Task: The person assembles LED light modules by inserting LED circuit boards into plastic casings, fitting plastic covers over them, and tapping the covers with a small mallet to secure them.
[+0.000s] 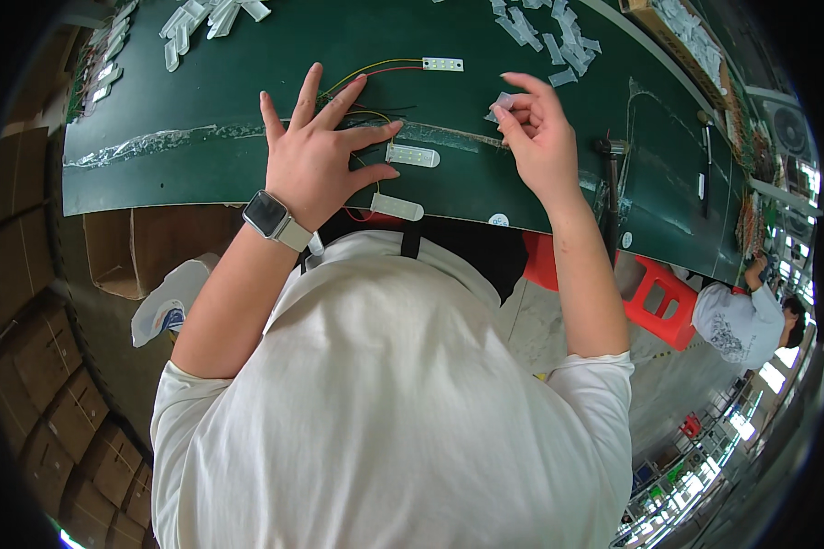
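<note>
My left hand (pixel 313 163), wearing a watch, lies with its fingers spread over thin wires on the green table (pixel 220 169). Its index fingertip and thumb are close to a white rounded casing (pixel 414 156) with a small LED board inside. Nearer to me, at the table's front edge, lies a second white casing (pixel 398 207) with a wire at it. Farther out is a bare white LED board (pixel 443 64) with red and yellow wires that run toward my left fingers. My right hand (pixel 542 137) pinches a small translucent plastic piece (pixel 502 105) above the table.
Loose translucent pieces (pixel 568 41) lie at the far right, beside a cardboard box (pixel 682 37) of more. White casings (pixel 188 27) are piled far left. A dark tool (pixel 611 183) stands right of my right arm. Another person (pixel 742 320) sits beyond a red stool (pixel 659 302).
</note>
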`<state>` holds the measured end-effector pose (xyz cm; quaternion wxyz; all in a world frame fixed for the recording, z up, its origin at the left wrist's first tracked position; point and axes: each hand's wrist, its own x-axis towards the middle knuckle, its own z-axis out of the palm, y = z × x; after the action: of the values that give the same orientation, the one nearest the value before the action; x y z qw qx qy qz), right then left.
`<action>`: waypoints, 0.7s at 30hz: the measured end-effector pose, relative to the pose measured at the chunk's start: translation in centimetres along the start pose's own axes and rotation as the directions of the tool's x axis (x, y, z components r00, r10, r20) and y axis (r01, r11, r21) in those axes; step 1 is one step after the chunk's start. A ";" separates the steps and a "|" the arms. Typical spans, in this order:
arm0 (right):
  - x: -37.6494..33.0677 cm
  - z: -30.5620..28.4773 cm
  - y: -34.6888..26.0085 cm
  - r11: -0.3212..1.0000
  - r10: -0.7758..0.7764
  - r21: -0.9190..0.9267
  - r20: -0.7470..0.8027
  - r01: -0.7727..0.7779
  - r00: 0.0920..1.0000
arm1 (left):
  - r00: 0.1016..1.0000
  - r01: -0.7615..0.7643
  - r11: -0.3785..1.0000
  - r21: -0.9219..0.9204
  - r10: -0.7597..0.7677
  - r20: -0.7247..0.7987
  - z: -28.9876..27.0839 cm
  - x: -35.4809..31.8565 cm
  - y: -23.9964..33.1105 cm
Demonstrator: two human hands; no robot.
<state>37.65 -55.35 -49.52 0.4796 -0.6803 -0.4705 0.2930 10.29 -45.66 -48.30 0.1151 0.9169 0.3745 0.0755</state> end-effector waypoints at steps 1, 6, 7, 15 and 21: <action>-0.1 0.1 -0.1 0.994 -0.063 -0.083 0.036 0.065 0.997 | 1.000 0.003 1.000 0.000 -0.003 0.002 0.0 0.0 0.0; -1.1 -0.7 -0.1 0.946 -0.238 -0.209 0.068 0.247 0.969 | 1.000 -0.006 1.000 0.004 0.006 -0.013 0.1 -0.1 -0.1; -1.2 -1.0 0.0 0.932 -0.283 -0.216 0.074 0.292 0.956 | 1.000 -0.005 1.000 0.003 0.005 -0.011 0.1 -0.1 -0.1; -2.9 -1.9 -0.9 0.940 -0.111 -0.320 0.054 0.122 0.992 | 0.999 -0.015 1.000 0.019 0.016 -0.030 0.5 -0.2 -0.2; -3.7 -2.3 -0.9 0.975 -0.070 -0.208 0.068 0.083 0.995 | 0.996 -0.040 0.999 0.025 0.042 -0.077 0.7 -0.2 -0.3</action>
<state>37.86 -59.57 -48.01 0.4012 -0.6994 -0.5392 0.2431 10.10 -45.70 -49.06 0.0883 0.9221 0.3607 0.1091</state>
